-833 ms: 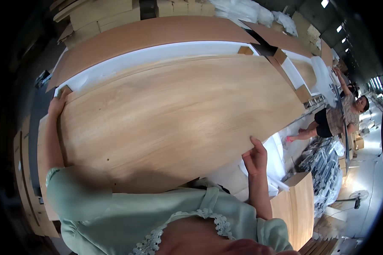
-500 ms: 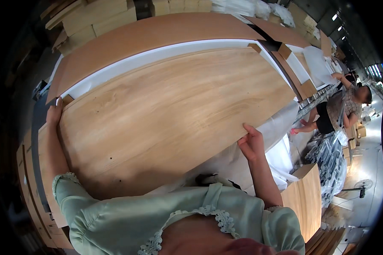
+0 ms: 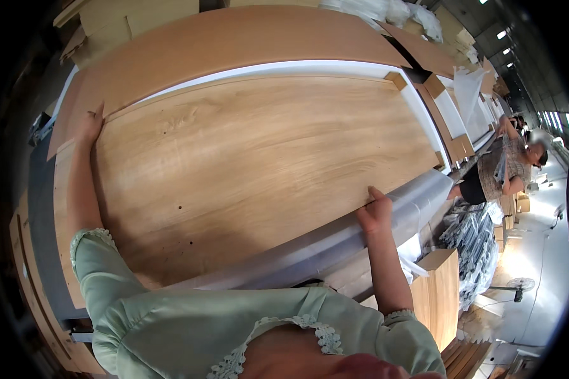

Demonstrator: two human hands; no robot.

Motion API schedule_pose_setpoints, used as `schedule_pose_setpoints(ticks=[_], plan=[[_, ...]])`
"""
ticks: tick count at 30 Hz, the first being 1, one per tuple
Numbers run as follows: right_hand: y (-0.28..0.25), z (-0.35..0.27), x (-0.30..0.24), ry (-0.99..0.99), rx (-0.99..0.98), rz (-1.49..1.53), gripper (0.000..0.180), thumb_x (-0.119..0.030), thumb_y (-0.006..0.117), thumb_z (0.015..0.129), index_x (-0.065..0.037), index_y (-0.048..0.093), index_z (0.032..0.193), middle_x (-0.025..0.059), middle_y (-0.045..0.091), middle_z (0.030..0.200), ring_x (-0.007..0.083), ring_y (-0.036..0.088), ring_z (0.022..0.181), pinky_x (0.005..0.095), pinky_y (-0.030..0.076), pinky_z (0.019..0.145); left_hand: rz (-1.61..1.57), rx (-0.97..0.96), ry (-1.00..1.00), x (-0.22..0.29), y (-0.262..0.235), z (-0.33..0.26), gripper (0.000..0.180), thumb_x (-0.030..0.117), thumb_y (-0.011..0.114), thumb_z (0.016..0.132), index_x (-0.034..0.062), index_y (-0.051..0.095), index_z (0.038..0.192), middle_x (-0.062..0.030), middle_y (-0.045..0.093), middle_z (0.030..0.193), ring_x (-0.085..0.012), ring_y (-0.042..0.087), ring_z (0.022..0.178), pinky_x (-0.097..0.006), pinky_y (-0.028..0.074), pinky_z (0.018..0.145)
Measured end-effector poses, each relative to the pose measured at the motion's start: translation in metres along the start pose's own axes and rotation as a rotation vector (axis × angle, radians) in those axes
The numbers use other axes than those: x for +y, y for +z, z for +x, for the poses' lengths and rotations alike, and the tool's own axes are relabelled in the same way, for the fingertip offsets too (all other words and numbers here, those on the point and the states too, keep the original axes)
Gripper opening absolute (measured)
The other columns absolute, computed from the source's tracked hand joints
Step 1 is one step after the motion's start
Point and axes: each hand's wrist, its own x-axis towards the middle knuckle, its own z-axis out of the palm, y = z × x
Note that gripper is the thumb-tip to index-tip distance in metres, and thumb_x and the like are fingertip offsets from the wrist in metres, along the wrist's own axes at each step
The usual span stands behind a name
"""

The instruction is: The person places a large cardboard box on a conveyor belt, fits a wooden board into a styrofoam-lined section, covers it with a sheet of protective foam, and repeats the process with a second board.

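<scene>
A large wood-grain panel [image 3: 265, 151] with a few small dark holes lies in front of me, across an open cardboard carton [image 3: 234, 38] lined with white foam [image 3: 417, 117]. My left hand [image 3: 90, 126] is at the panel's left end, fingers hooked at its edge and one finger pointing up. At the near edge my right hand [image 3: 376, 211] grips the panel, fingertips on its top face and the other fingers hidden below. Translucent grey-white wrapping film [image 3: 335, 243] hangs along that near edge. Brown cardboard corner pieces [image 3: 396, 80] sit at the panel's right end.
Another lined carton [image 3: 446, 110] adjoins on the right. Beyond it a person [image 3: 502, 164] handles clear film. Wood-grain boards [image 3: 436, 294], wrapped bundles [image 3: 471, 252] and a fan [image 3: 518, 284] are at the right. Stacked cartons [image 3: 133, 19] stand at the back.
The panel has moved farther into the carton, narrowing the white strip at its far side. Both hands have moved with it. More film shows along the near edge.
</scene>
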Motion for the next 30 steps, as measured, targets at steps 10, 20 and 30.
schedule_pose_setpoints(ticks=[10,20,30], plan=[[-0.059,0.023,-0.041,0.244,0.182,-0.091,0.046,-0.024,0.037,0.089,0.001,0.034,0.128,0.0187,0.038,0.129,0.0338,0.036,0.119,0.0523,0.027,0.100,-0.256,0.065,-0.049,0.105,0.002,-0.059,0.062,0.054,0.029,0.088,0.0044,0.066,0.093,-0.0193,0.063,0.090,-0.0368,0.059,0.085,-0.044,0.045,0.080],[-0.040,0.029,-0.051,0.235,0.247,-0.275,0.046,-0.029,0.042,0.087,-0.004,0.038,0.125,0.0149,0.039,0.125,0.0284,0.037,0.111,0.0463,0.028,0.092,-0.267,0.172,-0.001,0.108,0.005,-0.100,0.077,0.067,0.031,0.082,-0.0005,0.066,0.074,-0.0199,0.063,0.080,-0.0344,0.060,0.079,-0.041,0.047,0.074],[-0.025,0.028,-0.049,0.301,0.246,-0.271,0.056,-0.030,0.043,0.086,0.000,0.028,0.131,0.0180,0.026,0.135,0.0358,0.026,0.121,0.0541,0.024,0.096,-0.192,0.720,0.299,0.113,0.037,-0.072,0.057,0.056,0.044,0.083,0.0037,0.066,0.079,-0.0148,0.062,0.079,-0.0316,0.061,0.073,-0.041,0.048,0.071]])
